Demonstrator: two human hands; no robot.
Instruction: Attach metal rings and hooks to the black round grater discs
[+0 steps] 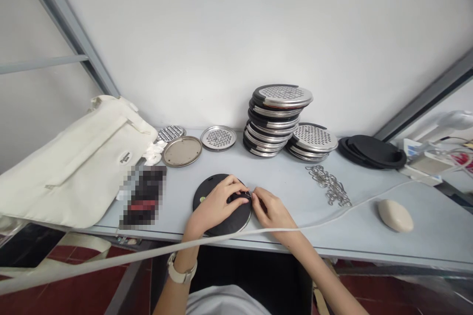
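Observation:
A black round disc (221, 221) with a metal edge at its right lies flat near the front of the table. My left hand (221, 201) rests over it, thumb and fingers curled in a grip near its right side. Closed in a pinch, my right hand (271, 209) meets the disc's right edge beside the left fingertips. A small shiny bit shows between the two hands, too small to name. Right of my hands lies a loose pile of bent metal wire clips (328, 186).
Behind stand a tall stack of round metal graters with black rims (275, 123) and a lower stack (314, 140). Loose metal discs (219, 138) lie left of them, black discs (373, 151) right. A white cable (258, 231) crosses in front; a cream bag (74, 172) sits left, a pale computer mouse (395, 215) right.

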